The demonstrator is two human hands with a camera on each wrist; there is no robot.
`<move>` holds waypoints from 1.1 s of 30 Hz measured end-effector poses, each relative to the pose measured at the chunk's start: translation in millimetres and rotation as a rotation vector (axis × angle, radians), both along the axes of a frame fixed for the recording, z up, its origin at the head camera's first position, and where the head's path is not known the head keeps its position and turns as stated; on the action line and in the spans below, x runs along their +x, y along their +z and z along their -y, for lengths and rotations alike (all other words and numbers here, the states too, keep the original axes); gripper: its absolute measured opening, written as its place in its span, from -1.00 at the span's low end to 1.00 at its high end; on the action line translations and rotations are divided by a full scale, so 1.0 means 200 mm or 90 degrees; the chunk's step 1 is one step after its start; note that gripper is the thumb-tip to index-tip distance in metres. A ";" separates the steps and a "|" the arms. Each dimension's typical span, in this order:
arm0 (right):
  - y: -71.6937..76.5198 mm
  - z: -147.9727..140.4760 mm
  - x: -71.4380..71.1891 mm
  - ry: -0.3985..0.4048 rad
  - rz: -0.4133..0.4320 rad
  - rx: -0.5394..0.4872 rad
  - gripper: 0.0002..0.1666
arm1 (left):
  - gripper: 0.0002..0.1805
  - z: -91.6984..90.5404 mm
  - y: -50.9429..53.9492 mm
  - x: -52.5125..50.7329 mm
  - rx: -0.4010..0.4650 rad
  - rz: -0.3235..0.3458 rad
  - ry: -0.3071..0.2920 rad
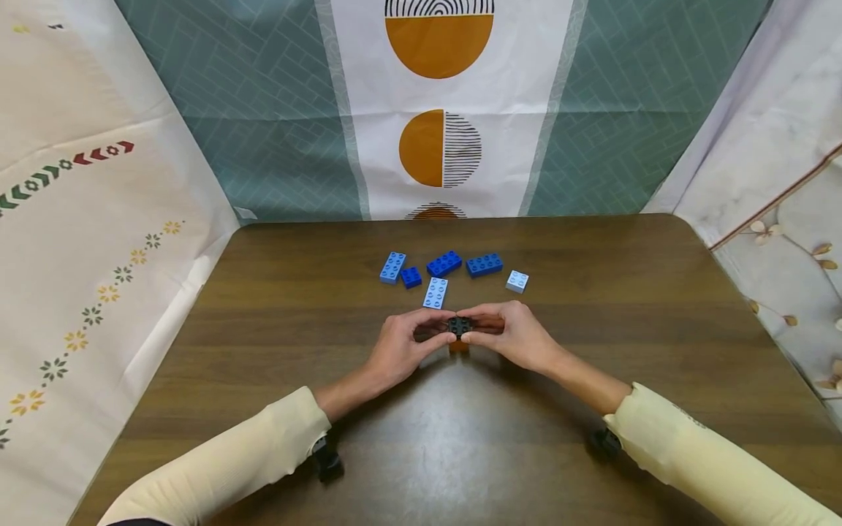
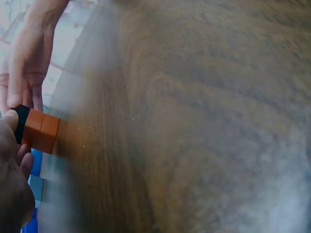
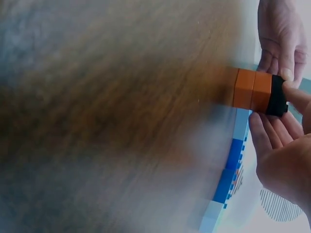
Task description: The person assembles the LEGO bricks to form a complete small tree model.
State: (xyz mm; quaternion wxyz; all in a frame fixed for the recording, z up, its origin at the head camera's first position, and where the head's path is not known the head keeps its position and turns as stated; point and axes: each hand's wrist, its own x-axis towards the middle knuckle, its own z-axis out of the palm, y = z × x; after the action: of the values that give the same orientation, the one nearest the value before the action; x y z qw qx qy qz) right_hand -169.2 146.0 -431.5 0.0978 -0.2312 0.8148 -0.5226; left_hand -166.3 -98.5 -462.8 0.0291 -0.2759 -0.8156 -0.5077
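Your left grip [image 1: 406,337] and your right grip [image 1: 520,336], both pinching the black brick [image 1: 460,326] between thumb and fingers, two orange bricks [image 3: 261,91] stacked directly beneath it, a light-blue brick [image 1: 435,293] just beyond it, darker blue bricks [image 1: 484,265] farther beyond it on the tabletop [image 1: 434,453].

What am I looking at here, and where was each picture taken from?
There is no robot here, just a person's bare left hand and right hand. The wide picture looks down from the person's head; the other two come from the left and right wrists, showing the same moment close up. On the wooden table, six loose blue blocks, some light and some dark, lie beyond the hands. Both hands pinch a black block, which sits on top of two stacked orange blocks.
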 end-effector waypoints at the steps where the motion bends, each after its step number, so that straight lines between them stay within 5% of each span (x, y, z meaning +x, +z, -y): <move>1: 0.00 0.00 0.00 0.002 -0.002 0.004 -0.56 | -0.65 0.00 0.00 0.00 0.000 -0.001 0.002; 21: -0.01 0.04 -0.01 0.019 -0.021 0.014 -0.64 | -0.62 0.08 0.05 -0.02 -0.066 0.001 -0.041; 33: 0.00 0.04 -0.01 0.034 -0.046 0.024 -0.63 | -0.62 0.08 0.03 -0.01 -0.067 -0.052 -0.037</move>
State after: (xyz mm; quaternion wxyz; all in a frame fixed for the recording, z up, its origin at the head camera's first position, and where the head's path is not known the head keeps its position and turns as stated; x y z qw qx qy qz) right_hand -171.6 137.3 -432.2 0.0866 -0.2698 0.8209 -0.4958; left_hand -168.8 -115.2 -457.0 0.0327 -0.3212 -0.8309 -0.4532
